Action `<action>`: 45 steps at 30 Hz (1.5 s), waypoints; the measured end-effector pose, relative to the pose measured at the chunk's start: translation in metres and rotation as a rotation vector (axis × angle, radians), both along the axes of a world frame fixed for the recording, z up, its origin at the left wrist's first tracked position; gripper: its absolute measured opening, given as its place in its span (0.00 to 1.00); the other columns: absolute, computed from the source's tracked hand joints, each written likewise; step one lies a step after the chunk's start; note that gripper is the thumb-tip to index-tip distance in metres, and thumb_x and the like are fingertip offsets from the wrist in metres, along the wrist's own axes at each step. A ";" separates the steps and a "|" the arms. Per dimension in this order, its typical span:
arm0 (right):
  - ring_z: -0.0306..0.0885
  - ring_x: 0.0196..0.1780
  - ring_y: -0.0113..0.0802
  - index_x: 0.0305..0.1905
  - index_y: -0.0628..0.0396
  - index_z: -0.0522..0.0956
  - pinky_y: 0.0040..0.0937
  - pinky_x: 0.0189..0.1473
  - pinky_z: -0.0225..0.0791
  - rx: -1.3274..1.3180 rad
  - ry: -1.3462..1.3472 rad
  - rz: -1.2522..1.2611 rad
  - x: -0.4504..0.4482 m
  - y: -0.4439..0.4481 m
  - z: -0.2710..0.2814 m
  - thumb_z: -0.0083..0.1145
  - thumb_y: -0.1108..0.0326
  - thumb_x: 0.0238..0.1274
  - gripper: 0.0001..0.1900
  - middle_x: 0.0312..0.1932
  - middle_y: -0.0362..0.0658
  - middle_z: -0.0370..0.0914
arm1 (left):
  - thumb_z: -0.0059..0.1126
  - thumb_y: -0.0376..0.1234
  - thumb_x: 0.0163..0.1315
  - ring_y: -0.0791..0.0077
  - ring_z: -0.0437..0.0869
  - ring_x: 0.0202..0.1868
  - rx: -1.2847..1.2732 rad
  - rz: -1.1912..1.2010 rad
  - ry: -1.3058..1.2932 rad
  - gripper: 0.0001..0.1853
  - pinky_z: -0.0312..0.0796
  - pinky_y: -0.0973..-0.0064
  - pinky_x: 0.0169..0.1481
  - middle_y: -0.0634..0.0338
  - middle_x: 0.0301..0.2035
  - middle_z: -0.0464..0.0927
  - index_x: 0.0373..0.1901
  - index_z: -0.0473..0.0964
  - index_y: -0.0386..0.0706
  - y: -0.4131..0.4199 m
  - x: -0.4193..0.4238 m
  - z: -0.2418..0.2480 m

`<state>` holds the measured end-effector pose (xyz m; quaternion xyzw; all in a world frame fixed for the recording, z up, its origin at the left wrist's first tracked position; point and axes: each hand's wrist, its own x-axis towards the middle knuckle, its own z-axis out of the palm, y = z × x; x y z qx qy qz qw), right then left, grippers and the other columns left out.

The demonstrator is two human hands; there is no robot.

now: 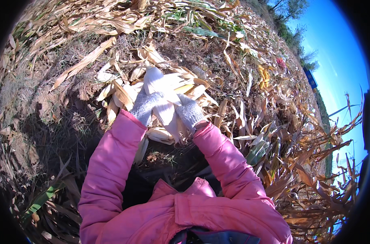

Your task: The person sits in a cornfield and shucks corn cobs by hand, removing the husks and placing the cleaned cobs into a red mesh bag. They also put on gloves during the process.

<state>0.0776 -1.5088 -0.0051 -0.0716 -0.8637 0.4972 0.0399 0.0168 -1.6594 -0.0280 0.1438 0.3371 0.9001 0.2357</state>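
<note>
Both my hands wear pale knit gloves and meet at an ear of corn in its whitish husk (154, 80). My left hand (147, 105) wraps the ear from the left, its fingertips hidden behind the husk. From the right, my right hand (189, 112) grips the same husk, with most fingers out of sight. A broad husk leaf (166, 117) hangs down between the two wrists. Beneath and around them lies a pile of husked-over ears (124, 94) and dry leaves. A yellowish patch (184, 88) shows just beyond my right hand.
Dry corn leaves (124, 23) litter the soil ahead. Dry stalks (313, 183) rise at the right. A yellow object (263, 77) and a reddish one (281, 63) lie farther off. Near the horizon stands a blue boxy object (310, 79), with trees (290, 33) along the field's edge.
</note>
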 end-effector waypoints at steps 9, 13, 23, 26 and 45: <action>0.78 0.37 0.48 0.46 0.49 0.75 0.39 0.38 0.71 0.738 0.325 -0.033 0.002 0.006 0.023 0.53 0.64 0.54 0.13 0.35 0.50 0.78 | 0.56 0.21 0.53 0.70 0.77 0.47 0.113 0.034 -0.155 0.29 0.72 0.76 0.50 0.53 0.47 0.72 0.58 0.60 0.37 0.020 0.000 -0.020; 0.78 0.37 0.44 0.45 0.47 0.76 0.37 0.39 0.72 0.942 0.422 -0.011 -0.004 0.016 0.042 0.52 0.64 0.54 0.12 0.33 0.46 0.79 | 0.54 0.24 0.54 0.72 0.76 0.45 0.071 -0.010 0.029 0.26 0.72 0.76 0.49 0.55 0.45 0.72 0.57 0.61 0.36 0.016 0.004 -0.016; 0.78 0.34 0.41 0.46 0.48 0.75 0.37 0.34 0.72 1.361 0.459 0.100 -0.013 0.035 0.098 0.48 0.69 0.52 0.14 0.31 0.43 0.78 | 0.70 0.25 0.41 0.71 0.75 0.46 -0.346 0.099 0.123 0.39 0.73 0.72 0.48 0.57 0.44 0.72 0.57 0.59 0.40 0.019 -0.001 -0.018; 0.78 0.33 0.39 0.38 0.46 0.78 0.35 0.31 0.72 1.415 0.646 0.156 -0.022 0.064 0.121 0.51 0.65 0.51 0.09 0.26 0.41 0.77 | 0.70 0.25 0.37 0.72 0.75 0.46 -0.486 -0.125 0.133 0.39 0.71 0.72 0.51 0.58 0.43 0.74 0.56 0.63 0.38 0.020 0.001 -0.028; 0.71 0.54 0.31 0.57 0.60 0.68 0.27 0.56 0.64 -0.602 -0.218 0.205 -0.003 0.055 -0.026 0.49 0.60 0.64 0.20 0.54 0.48 0.70 | 0.47 0.32 0.60 0.65 0.77 0.41 0.211 -0.063 -0.406 0.16 0.73 0.69 0.46 0.55 0.38 0.73 0.51 0.65 0.42 0.030 -0.018 -0.032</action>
